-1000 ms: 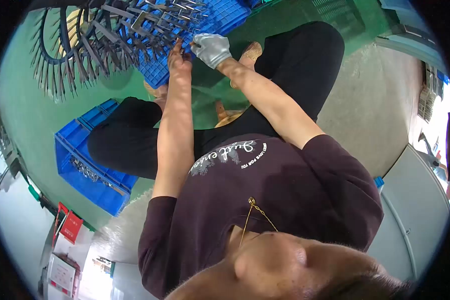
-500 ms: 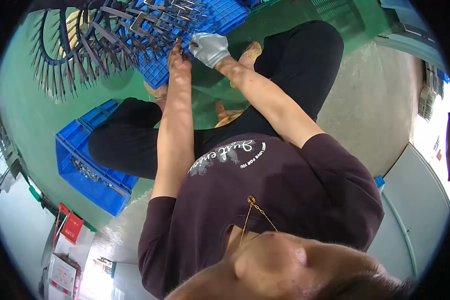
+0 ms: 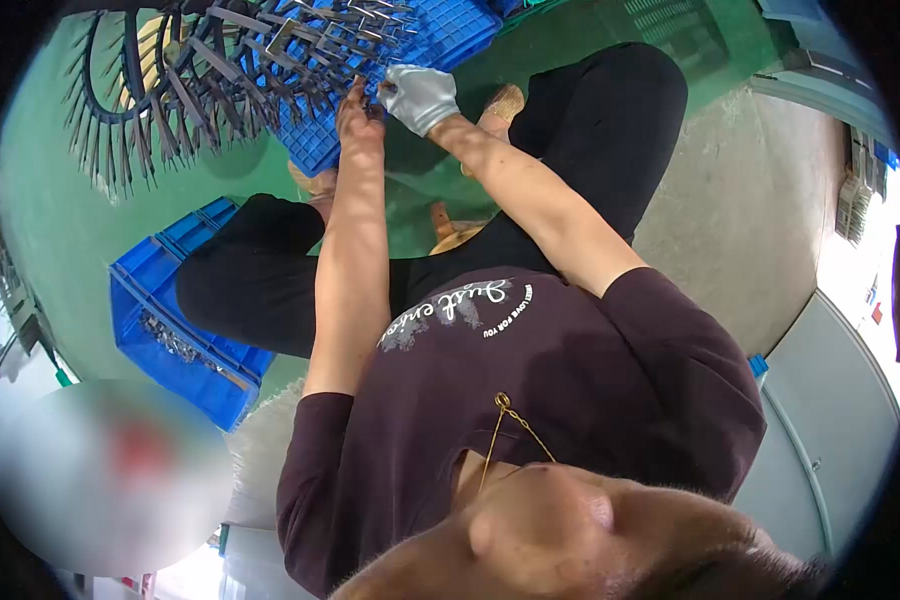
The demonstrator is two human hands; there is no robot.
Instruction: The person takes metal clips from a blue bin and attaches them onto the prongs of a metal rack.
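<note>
My left hand (image 3: 358, 118), bare, reaches to the near edge of a tangle of dark metal pieces with thin prongs (image 3: 300, 55). Its fingers are drawn together, and what they pinch is too small to make out. Close on its right, my right hand (image 3: 418, 98) wears a white glove and is closed, its fingertips turned toward the left hand. Anything held in it is hidden. Under the metal pieces and both hands is a blue plastic crate (image 3: 445, 35) with a grid surface. More pronged pieces hang along a dark curved strip (image 3: 130, 110) at the left.
A blue bin (image 3: 185, 385) with small metal parts (image 3: 170, 338) stands on the green floor beside my left knee. My legs (image 3: 610, 130) spread around the work. White cabinets (image 3: 830, 400) stand at the right. A blurred round patch covers the lower left.
Both hands stay almost in place, with only slight finger and wrist shifts. The pronged pieces at the left have moved a little. A blurred patch now covers the lower left.
</note>
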